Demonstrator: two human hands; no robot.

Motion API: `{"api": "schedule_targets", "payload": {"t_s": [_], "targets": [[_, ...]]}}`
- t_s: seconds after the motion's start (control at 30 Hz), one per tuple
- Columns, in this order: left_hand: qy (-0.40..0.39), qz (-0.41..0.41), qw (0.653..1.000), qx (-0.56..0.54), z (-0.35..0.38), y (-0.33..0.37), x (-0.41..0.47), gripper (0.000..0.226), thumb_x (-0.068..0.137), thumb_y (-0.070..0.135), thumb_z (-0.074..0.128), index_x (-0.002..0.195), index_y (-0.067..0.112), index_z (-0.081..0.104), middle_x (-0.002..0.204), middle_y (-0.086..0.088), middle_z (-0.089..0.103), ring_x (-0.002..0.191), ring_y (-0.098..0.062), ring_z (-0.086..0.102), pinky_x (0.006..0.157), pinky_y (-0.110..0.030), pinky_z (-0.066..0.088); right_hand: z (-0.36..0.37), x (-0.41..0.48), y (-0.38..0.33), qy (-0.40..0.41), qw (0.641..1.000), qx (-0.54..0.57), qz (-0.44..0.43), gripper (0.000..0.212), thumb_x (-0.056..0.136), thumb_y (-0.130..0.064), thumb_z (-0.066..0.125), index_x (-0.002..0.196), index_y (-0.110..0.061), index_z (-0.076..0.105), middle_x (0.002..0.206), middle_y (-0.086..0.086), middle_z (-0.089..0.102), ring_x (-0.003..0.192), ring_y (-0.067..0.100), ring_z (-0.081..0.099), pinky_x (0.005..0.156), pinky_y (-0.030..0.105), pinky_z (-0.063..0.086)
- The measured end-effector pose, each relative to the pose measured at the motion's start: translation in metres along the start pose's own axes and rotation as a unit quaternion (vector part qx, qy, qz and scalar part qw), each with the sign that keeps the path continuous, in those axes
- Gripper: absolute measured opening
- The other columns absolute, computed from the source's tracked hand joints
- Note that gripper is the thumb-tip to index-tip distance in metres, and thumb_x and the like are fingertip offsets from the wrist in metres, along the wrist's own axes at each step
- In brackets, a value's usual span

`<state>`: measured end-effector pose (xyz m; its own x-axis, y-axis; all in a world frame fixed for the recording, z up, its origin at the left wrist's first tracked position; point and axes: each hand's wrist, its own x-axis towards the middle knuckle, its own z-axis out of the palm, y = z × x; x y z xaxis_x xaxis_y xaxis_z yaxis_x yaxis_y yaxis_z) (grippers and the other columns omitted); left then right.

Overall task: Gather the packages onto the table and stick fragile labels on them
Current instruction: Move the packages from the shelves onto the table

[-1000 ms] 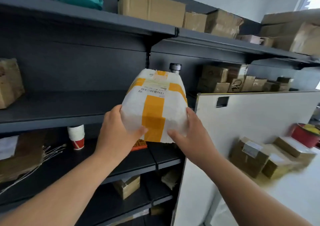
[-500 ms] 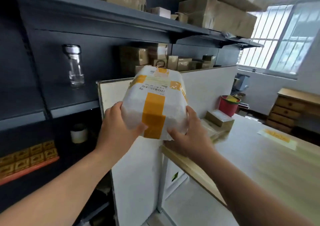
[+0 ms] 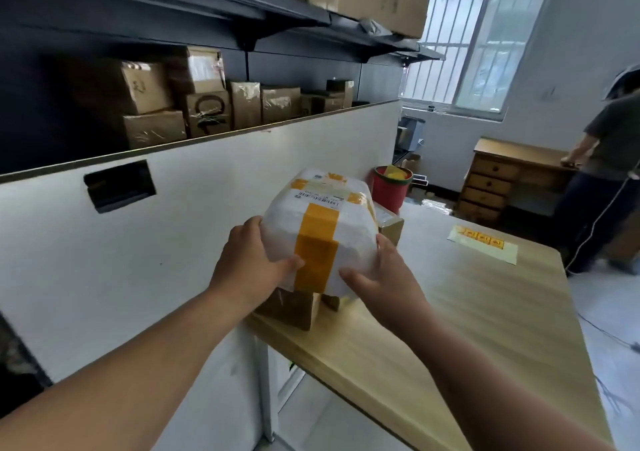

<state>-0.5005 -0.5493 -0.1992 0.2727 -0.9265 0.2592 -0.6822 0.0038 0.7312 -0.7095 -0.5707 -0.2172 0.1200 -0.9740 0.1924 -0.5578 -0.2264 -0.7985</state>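
gathering looks only partly done: the left hand (image 3: 249,260) and right hand (image 3: 381,277) each keep a closed grip on the white taped package (image 3: 318,229), held just above the brown boxes (image 3: 291,307) at the tabletop (image 3: 450,312)'s near corner, while the label sheet (image 3: 483,241) farther along the tabletop lies untouched.

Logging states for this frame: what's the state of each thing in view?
package, sealed with orange tape, held over the table edge.
left hand, grips the package's left side.
right hand, grips its right side.
box, closed, on the table below the package.
label sheet, flat on the table, untouched.
bucket, upright, open, yellow contents.
drawers, shut.
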Motion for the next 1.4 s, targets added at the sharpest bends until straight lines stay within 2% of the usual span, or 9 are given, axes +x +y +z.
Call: {"api": "schedule_targets", "payload": {"t_s": [0.13, 0.23, 0.43, 0.53, 0.7, 0.93, 1.1, 1.23, 1.4], "targets": [[-0.047, 0.014, 0.999, -0.01, 0.032, -0.015, 0.064, 0.075, 0.065, 0.051, 0.08, 0.124, 0.025, 0.042, 0.117, 0.001, 0.05, 0.104, -0.019, 0.054, 0.082, -0.04, 0.055, 0.013, 0.049, 0.013, 0.029, 0.999, -0.01, 0.033, 0.071, 0.076, -0.048, 0.072, 0.135, -0.029, 0.037, 0.124, -0.007, 0.055, 0.111, 0.016, 0.058, 0.084, 0.042, 0.058], [-0.075, 0.02, 0.997, 0.004, 0.049, -0.025, 0.116, 0.075, 0.066, 0.05, 0.079, 0.125, 0.023, 0.042, 0.118, 0.0, 0.049, 0.104, -0.019, 0.053, 0.082, -0.036, 0.052, 0.025, 0.09, 0.02, 0.044, 0.997, -0.011, 0.062, 0.069, 0.077, -0.047, 0.072, 0.133, -0.029, 0.038, 0.12, -0.007, 0.057, 0.107, 0.016, 0.06, 0.081, 0.041, 0.059], [-0.128, 0.025, 0.991, 0.01, 0.078, -0.053, 0.214, 0.08, 0.061, 0.058, 0.078, 0.125, 0.026, 0.042, 0.121, 0.0, 0.053, 0.106, -0.021, 0.056, 0.084, -0.043, 0.054, 0.051, 0.172, 0.033, 0.046, 0.992, 0.012, 0.121, 0.061, 0.076, -0.044, 0.075, 0.125, -0.032, 0.041, 0.114, -0.008, 0.059, 0.101, 0.015, 0.063, 0.077, 0.04, 0.06], [-0.147, 0.019, 0.989, 0.009, 0.096, -0.066, 0.244, 0.079, 0.064, 0.054, 0.079, 0.127, 0.023, 0.043, 0.12, -0.001, 0.053, 0.106, -0.021, 0.056, 0.085, -0.041, 0.053, 0.064, 0.202, 0.046, 0.043, 0.989, 0.0, 0.141, 0.064, 0.071, -0.047, 0.075, 0.124, -0.034, 0.04, 0.114, -0.007, 0.058, 0.102, 0.018, 0.063, 0.076, 0.041, 0.06], [-0.177, 0.023, 0.984, 0.012, 0.127, -0.081, 0.275, 0.071, 0.067, 0.05, 0.078, 0.123, 0.023, 0.045, 0.118, 0.0, 0.054, 0.106, -0.021, 0.056, 0.084, -0.041, 0.053, 0.073, 0.229, 0.067, 0.051, 0.983, 0.006, 0.176, 0.065, 0.074, -0.036, 0.076, 0.126, -0.034, 0.038, 0.115, -0.006, 0.054, 0.103, 0.02, 0.061, 0.077, 0.042, 0.06], [-0.249, -0.012, 0.968, -0.017, 0.155, -0.097, 0.289, 0.075, 0.063, 0.051, 0.078, 0.125, 0.026, 0.044, 0.117, 0.002, 0.056, 0.105, -0.019, 0.057, 0.084, -0.042, 0.055, 0.085, 0.235, 0.095, 0.042, 0.973, 0.017, 0.225, 0.074, 0.075, -0.036, 0.074, 0.136, -0.031, 0.033, 0.122, -0.003, 0.052, 0.108, 0.019, 0.059, 0.08, 0.04, 0.059], [-0.298, -0.025, 0.954, 0.0, 0.162, -0.099, 0.292, 0.074, 0.075, 0.054, 0.068, 0.135, 0.025, 0.037, 0.127, 0.001, 0.054, 0.113, -0.02, 0.055, 0.092, -0.041, 0.051, 0.093, 0.235, 0.103, 0.026, 0.962, 0.04, 0.268, 0.081, 0.082, -0.023, 0.072, 0.147, -0.025, 0.022, 0.129, 0.002, 0.048, 0.111, 0.019, 0.056, 0.09, 0.038, 0.055], [-0.319, -0.023, 0.947, 0.021, 0.161, -0.093, 0.291, 0.079, 0.079, 0.056, 0.062, 0.142, 0.022, 0.03, 0.137, -0.002, 0.048, 0.121, -0.022, 0.05, 0.1, -0.041, 0.045, 0.093, 0.237, 0.098, 0.003, 0.964, -0.013, 0.265, 0.08, 0.082, -0.029, 0.072, 0.146, -0.022, 0.025, 0.14, 0.001, 0.044, 0.125, 0.021, 0.047, 0.102, 0.037, 0.046], [-0.278, 0.025, 0.956, 0.087, 0.144, -0.08, 0.277, 0.075, 0.075, 0.062, 0.061, 0.134, 0.023, 0.037, 0.128, -0.003, 0.051, 0.114, -0.024, 0.052, 0.094, -0.046, 0.048, 0.083, 0.226, 0.08, -0.015, 0.969, -0.055, 0.24, 0.08, 0.087, -0.035, 0.066, 0.15, -0.015, 0.021, 0.153, 0.003, 0.029, 0.14, 0.021, 0.03, 0.114, 0.037, 0.027]]}}
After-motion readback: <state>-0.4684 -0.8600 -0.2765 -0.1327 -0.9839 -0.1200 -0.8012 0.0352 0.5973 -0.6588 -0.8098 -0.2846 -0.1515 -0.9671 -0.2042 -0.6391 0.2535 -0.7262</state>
